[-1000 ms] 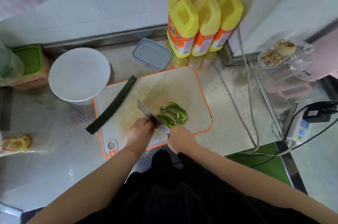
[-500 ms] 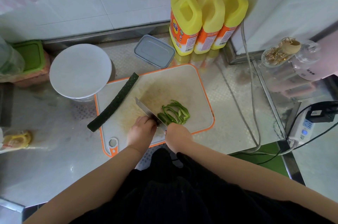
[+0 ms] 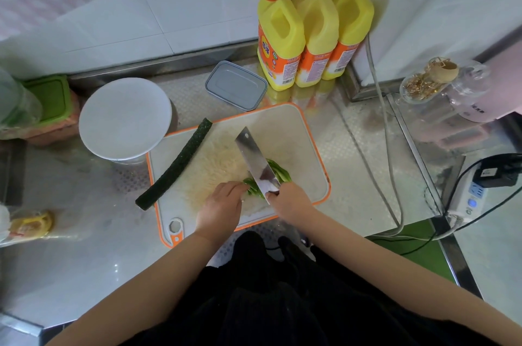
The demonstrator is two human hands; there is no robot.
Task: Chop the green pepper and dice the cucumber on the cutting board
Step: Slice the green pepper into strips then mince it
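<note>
A: Biggest first?
B: I see the steel counter (image 3: 353, 153), then the orange-rimmed cutting board (image 3: 296, 131) on it. White round lid (image 3: 124, 117) touches the board's far-left corner.
A: Task items?
B: Cucumber (image 3: 175, 167) whole, lying diagonally over the board's left edge. Knife (image 3: 255, 162) blade tilted flat-ish over the green pepper strips (image 3: 278, 169), near side of the board.
A: Grip?
B: Right hand (image 3: 291, 200) closed around the knife handle. Left hand (image 3: 223, 204) curled, fingertips on the pepper.
</note>
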